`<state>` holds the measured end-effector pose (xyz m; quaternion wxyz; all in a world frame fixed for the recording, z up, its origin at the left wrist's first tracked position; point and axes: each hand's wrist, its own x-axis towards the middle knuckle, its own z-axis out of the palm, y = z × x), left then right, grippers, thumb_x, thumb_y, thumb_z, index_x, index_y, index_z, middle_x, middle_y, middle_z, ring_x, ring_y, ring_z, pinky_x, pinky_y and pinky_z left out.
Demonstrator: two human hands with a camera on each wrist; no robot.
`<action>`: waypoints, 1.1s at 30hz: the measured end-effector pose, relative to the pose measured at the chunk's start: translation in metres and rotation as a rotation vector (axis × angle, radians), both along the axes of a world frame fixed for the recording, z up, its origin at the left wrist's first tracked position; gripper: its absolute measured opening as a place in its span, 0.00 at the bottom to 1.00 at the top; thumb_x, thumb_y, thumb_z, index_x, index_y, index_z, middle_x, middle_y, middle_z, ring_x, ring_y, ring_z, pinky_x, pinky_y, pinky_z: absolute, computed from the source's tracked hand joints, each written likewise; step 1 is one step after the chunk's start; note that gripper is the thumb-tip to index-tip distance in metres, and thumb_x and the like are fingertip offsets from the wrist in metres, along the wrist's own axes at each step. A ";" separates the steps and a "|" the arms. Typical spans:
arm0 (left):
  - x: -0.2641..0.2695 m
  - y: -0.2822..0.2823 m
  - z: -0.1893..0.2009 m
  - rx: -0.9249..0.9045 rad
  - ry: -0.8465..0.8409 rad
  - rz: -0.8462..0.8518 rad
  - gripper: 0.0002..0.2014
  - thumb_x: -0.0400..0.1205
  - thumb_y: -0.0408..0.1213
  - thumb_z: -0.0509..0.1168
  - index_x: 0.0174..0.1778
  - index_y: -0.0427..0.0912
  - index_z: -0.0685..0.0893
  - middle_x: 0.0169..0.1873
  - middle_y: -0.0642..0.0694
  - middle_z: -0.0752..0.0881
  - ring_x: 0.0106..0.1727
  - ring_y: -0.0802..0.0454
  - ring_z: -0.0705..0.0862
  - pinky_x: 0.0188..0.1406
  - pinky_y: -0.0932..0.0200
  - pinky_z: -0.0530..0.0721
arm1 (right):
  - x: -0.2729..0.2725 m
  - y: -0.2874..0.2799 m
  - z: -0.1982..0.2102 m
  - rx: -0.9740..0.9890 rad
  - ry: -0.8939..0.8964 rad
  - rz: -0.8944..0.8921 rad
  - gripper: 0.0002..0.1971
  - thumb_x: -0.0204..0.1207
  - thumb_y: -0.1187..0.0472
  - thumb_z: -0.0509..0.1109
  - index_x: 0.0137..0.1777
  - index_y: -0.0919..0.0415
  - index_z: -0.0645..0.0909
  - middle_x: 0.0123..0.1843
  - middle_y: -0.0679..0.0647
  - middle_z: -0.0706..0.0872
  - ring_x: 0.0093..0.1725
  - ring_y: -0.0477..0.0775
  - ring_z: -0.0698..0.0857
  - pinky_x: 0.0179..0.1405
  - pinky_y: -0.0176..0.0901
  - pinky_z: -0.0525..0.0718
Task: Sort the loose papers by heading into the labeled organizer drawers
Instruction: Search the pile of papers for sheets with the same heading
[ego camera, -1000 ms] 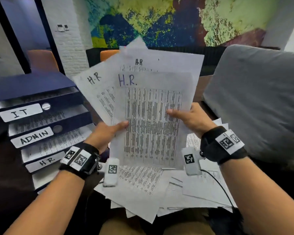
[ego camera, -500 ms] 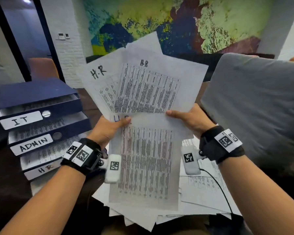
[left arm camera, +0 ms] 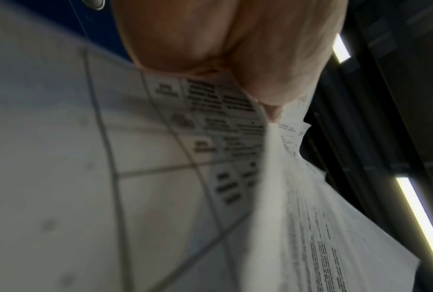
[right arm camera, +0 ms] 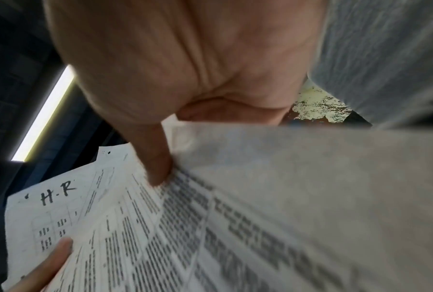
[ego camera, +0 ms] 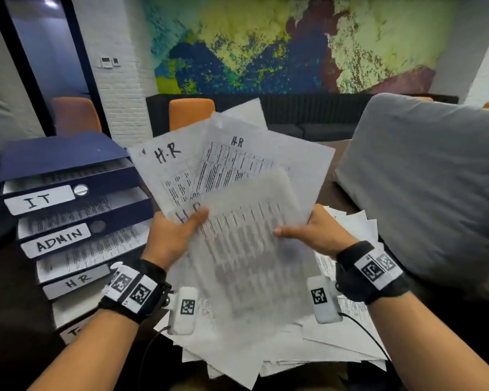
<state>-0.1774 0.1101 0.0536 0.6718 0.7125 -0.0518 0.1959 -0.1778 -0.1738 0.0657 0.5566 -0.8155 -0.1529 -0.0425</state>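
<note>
White sheets marked "H.R" [ego camera: 181,176] were fanned upright between both hands, above a loose pile of papers [ego camera: 308,342] spread on the dark worktop [ego camera: 17,320]. The left hand [ego camera: 171,238] had its grip clamped on the fan's lower left edge, thumb lying across the front sheet's heading. The right hand [ego camera: 318,231] pinched the right edge of the front sheet [ego camera: 246,249], thumb on its printed face; that sheet was blurred and sat lower than the two behind it. In the right wrist view the thumb [right arm camera: 158,158] pressed on the print, and a fingertip of the other hand showed at the lower left.

Left of the hands stood a dark blue organizer [ego camera: 65,156] with stacked drawers labeled IT [ego camera: 38,200], ADMIN [ego camera: 58,241] and HR [ego camera: 78,282], each holding printed pages. A lower label was partly hidden by the left wrist. A grey cushion [ego camera: 424,179] lay to the right, and orange chairs [ego camera: 191,111] stood before a painted wall.
</note>
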 end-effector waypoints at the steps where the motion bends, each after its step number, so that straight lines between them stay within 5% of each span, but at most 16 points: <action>1: 0.000 0.000 0.005 -0.035 0.000 0.009 0.15 0.76 0.48 0.75 0.56 0.48 0.89 0.46 0.56 0.93 0.51 0.57 0.92 0.52 0.56 0.90 | 0.000 0.000 0.001 -0.012 -0.012 -0.003 0.12 0.71 0.63 0.82 0.54 0.56 0.90 0.51 0.50 0.94 0.51 0.49 0.92 0.57 0.49 0.88; 3: 0.000 0.000 0.013 -0.072 0.004 -0.001 0.14 0.77 0.53 0.72 0.52 0.49 0.89 0.42 0.57 0.93 0.48 0.60 0.92 0.51 0.56 0.90 | -0.001 0.002 0.003 -0.011 -0.044 -0.043 0.09 0.76 0.59 0.78 0.55 0.58 0.90 0.51 0.52 0.94 0.51 0.50 0.92 0.58 0.54 0.89; 7: 0.000 0.002 0.022 -0.148 0.020 -0.105 0.14 0.74 0.46 0.77 0.50 0.42 0.92 0.51 0.39 0.93 0.55 0.37 0.91 0.60 0.33 0.87 | 0.000 0.001 0.005 0.126 -0.074 -0.149 0.14 0.80 0.50 0.73 0.51 0.61 0.91 0.49 0.61 0.93 0.51 0.66 0.91 0.55 0.72 0.87; 10: 0.000 0.005 0.022 -0.225 0.086 -0.166 0.17 0.74 0.47 0.73 0.52 0.39 0.92 0.53 0.35 0.92 0.60 0.33 0.89 0.67 0.31 0.83 | 0.002 0.000 0.006 0.274 -0.053 -0.197 0.17 0.81 0.47 0.71 0.51 0.63 0.90 0.50 0.68 0.91 0.50 0.68 0.90 0.54 0.78 0.84; 15: -0.003 -0.001 0.010 -0.100 0.144 -0.198 0.14 0.84 0.48 0.63 0.54 0.46 0.91 0.52 0.48 0.94 0.58 0.51 0.91 0.69 0.45 0.82 | 0.001 0.002 0.008 0.523 -0.008 -0.231 0.15 0.88 0.53 0.62 0.58 0.59 0.88 0.55 0.58 0.93 0.57 0.61 0.91 0.59 0.59 0.87; 20: -0.005 -0.004 -0.001 -0.163 0.251 -0.362 0.16 0.87 0.25 0.60 0.67 0.41 0.84 0.60 0.36 0.90 0.53 0.42 0.91 0.49 0.47 0.92 | 0.001 -0.003 0.004 0.521 0.010 -0.306 0.14 0.88 0.51 0.61 0.55 0.55 0.86 0.51 0.53 0.94 0.52 0.56 0.92 0.58 0.57 0.87; 23: -0.005 -0.004 0.004 -0.357 0.250 -0.432 0.19 0.83 0.41 0.62 0.69 0.44 0.83 0.68 0.35 0.85 0.64 0.36 0.86 0.64 0.34 0.83 | -0.005 -0.002 0.004 0.502 -0.026 -0.220 0.12 0.88 0.54 0.61 0.57 0.56 0.85 0.52 0.51 0.94 0.53 0.53 0.92 0.52 0.47 0.88; 25: -0.003 -0.005 0.009 -0.287 0.203 -0.438 0.29 0.75 0.54 0.75 0.70 0.47 0.83 0.67 0.39 0.87 0.67 0.38 0.86 0.66 0.33 0.81 | -0.006 -0.002 0.004 0.429 -0.067 -0.182 0.10 0.86 0.54 0.64 0.57 0.55 0.86 0.53 0.52 0.93 0.53 0.54 0.92 0.52 0.49 0.90; 27: -0.002 -0.011 0.015 -0.142 0.171 -0.401 0.34 0.69 0.52 0.81 0.70 0.43 0.83 0.64 0.41 0.89 0.66 0.41 0.87 0.68 0.34 0.81 | -0.003 -0.001 0.003 0.330 -0.080 -0.156 0.07 0.82 0.56 0.71 0.55 0.55 0.88 0.52 0.55 0.93 0.53 0.59 0.92 0.53 0.58 0.90; 33: 0.001 -0.033 0.029 0.033 0.197 -0.342 0.14 0.79 0.35 0.73 0.59 0.35 0.88 0.51 0.39 0.93 0.57 0.36 0.91 0.53 0.47 0.92 | -0.001 0.006 0.009 0.236 -0.051 -0.078 0.05 0.78 0.61 0.75 0.52 0.60 0.88 0.50 0.57 0.94 0.49 0.57 0.93 0.51 0.54 0.90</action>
